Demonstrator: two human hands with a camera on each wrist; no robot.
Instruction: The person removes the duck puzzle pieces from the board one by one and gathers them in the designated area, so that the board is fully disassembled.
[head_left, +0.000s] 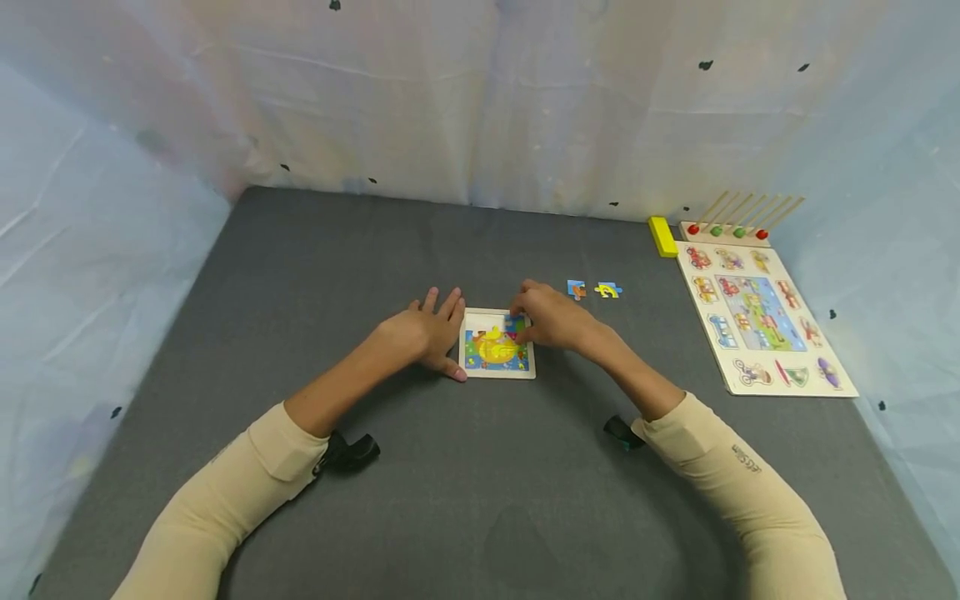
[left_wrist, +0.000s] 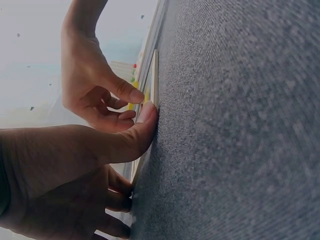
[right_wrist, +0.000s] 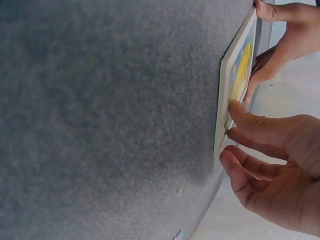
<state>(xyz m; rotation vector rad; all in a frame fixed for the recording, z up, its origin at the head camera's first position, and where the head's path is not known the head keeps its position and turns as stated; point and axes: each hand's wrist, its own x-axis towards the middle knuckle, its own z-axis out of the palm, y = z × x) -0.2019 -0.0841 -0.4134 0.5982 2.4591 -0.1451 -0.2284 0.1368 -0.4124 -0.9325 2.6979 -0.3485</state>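
A small jigsaw puzzle in a pale wooden frame tray lies on the dark table, showing a yellow figure on blue. White backing shows in its upper left part. My left hand rests along the tray's left edge, fingers spread and thumb at the near left corner. Over the tray's upper right, my right hand pinches a blue-green puzzle piece between thumb and fingers, partly hidden by them. In the right wrist view, the thumb and index finger of that right hand meet the puzzle surface.
Beyond the right hand lie two loose puzzle pieces, one blue and brown, one yellow and blue. Farther right are a large picture board, a yellow block and a peg stand with red and green beads. Pale sheeting surrounds the table.
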